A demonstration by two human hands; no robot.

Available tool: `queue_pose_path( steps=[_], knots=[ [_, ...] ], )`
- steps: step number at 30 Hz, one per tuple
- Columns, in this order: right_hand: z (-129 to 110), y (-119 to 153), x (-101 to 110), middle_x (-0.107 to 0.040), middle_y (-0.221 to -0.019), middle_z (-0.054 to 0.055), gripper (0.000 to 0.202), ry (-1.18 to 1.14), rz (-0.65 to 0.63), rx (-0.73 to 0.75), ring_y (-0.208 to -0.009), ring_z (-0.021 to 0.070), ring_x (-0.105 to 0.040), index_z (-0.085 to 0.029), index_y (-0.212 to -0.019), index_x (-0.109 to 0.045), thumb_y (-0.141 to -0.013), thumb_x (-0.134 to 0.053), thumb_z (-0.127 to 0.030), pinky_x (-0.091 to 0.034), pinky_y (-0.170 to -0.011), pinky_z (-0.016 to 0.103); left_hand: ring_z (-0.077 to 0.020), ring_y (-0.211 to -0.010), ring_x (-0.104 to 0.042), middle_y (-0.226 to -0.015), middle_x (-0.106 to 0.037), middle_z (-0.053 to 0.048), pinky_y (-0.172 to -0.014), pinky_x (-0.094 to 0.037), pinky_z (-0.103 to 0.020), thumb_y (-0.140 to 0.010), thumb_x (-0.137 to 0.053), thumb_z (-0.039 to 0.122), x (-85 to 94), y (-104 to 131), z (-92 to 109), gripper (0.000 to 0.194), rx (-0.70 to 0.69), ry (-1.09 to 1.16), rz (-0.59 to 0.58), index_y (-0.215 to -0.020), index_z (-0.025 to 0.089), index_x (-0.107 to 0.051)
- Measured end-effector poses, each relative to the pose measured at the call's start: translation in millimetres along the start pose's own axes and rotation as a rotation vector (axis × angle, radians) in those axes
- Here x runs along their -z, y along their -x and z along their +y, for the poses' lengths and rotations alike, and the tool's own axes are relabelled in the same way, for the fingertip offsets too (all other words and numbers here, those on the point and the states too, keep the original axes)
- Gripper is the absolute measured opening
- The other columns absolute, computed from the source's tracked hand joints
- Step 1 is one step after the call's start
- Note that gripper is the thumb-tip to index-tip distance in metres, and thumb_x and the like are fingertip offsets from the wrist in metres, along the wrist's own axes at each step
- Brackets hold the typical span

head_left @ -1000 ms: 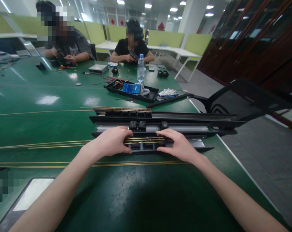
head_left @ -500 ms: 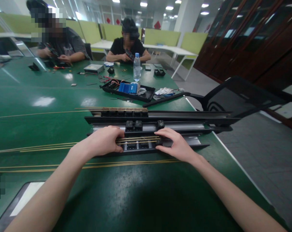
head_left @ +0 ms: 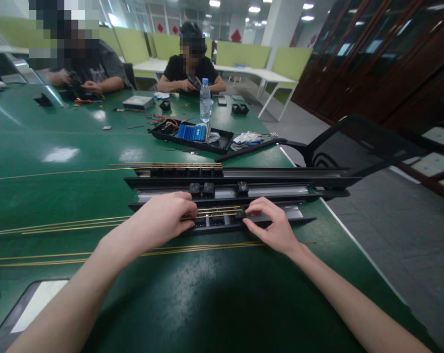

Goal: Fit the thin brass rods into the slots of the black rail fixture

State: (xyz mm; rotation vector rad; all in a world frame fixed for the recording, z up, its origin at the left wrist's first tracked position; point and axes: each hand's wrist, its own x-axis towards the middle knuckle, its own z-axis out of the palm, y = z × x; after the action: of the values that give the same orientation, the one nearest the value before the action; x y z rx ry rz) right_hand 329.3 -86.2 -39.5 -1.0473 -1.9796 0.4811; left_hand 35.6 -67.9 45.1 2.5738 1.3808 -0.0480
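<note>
My left hand (head_left: 166,213) is closed around several thin brass-coloured rods (head_left: 222,212), with fingers and thumb pinching from both sides. The rods run over a long black channel (head_left: 299,220) with a silvery inside, and their right ends reach a small black block (head_left: 240,214). My right hand (head_left: 271,225) has its thumb and fingertips closed on that block's right end. Dark blocks (head_left: 217,220) sit lower in the channel between my hands. Whether the rod ends enter the block is too small to tell.
Behind lie more black channels (head_left: 281,191), with black blocks (head_left: 208,189) on one. Loose rods (head_left: 207,247) lie in front. Farther back are a black tray (head_left: 227,142), a water bottle (head_left: 205,100) and gloves (head_left: 247,139). A chair (head_left: 361,147) stands right. Two people sit across the table.
My left hand has slid right along the rods, nearer the block. My right hand has shifted slightly right, its fingertips now at the block's end. The view has shifted a little.
</note>
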Motion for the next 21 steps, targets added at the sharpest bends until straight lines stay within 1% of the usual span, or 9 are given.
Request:
queue_pose_path(
  steps=[2, 5, 13, 21],
  knots=[
    [1, 3, -3, -0.063, -0.095, 0.006, 0.008, -0.002, 0.027, -0.004, -0.081, 0.0194, -0.06, -0.023, -0.094, -0.065, -0.087, -0.064, -0.023, -0.053, -0.072, 0.036, -0.0204, -0.084, -0.065, -0.096, -0.069, -0.004, -0.071, -0.048, -0.03, -0.088, -0.054, 0.031, -4.9, -2, 5, 0.02, -0.01, -0.069, 0.012, -0.088, 0.026, -0.073],
    [1, 6, -4, -0.063, -0.095, 0.006, 0.01, -0.009, 0.052, -0.002, -0.08, 0.0188, -0.06, -0.022, -0.096, -0.065, -0.087, -0.062, -0.02, -0.053, -0.072, 0.035, -0.0207, -0.08, -0.065, -0.092, -0.07, -0.005, -0.068, -0.047, -0.03, -0.088, -0.052, 0.027, -7.1, -3, 8, 0.022, -0.024, -0.117, 0.018, -0.088, 0.024, -0.073],
    [6, 12, -11, -0.064, -0.093, 0.006, 0.012, -0.024, 0.09, 0.0, -0.079, 0.0183, -0.06, -0.023, -0.098, -0.066, -0.088, -0.061, -0.019, -0.053, -0.071, 0.035, -0.0201, -0.082, -0.066, -0.093, -0.072, -0.004, -0.07, -0.048, -0.029, -0.087, -0.05, 0.021, -5.0, -2, 6, 0.025, -0.037, -0.057, 0.013, -0.092, 0.025, -0.075],
    [5, 14, -16, -0.064, -0.091, 0.005, 0.013, -0.05, 0.142, 0.03, -0.076, 0.0159, -0.06, -0.022, -0.097, -0.067, -0.088, -0.062, -0.015, -0.052, -0.069, 0.032, -0.0198, -0.08, -0.065, -0.092, -0.072, -0.005, -0.068, -0.047, -0.029, -0.088, -0.048, 0.02, -7.2, -3, 10, 0.026, -0.081, -0.084, 0.038, -0.092, 0.022, -0.074]
  ],
)
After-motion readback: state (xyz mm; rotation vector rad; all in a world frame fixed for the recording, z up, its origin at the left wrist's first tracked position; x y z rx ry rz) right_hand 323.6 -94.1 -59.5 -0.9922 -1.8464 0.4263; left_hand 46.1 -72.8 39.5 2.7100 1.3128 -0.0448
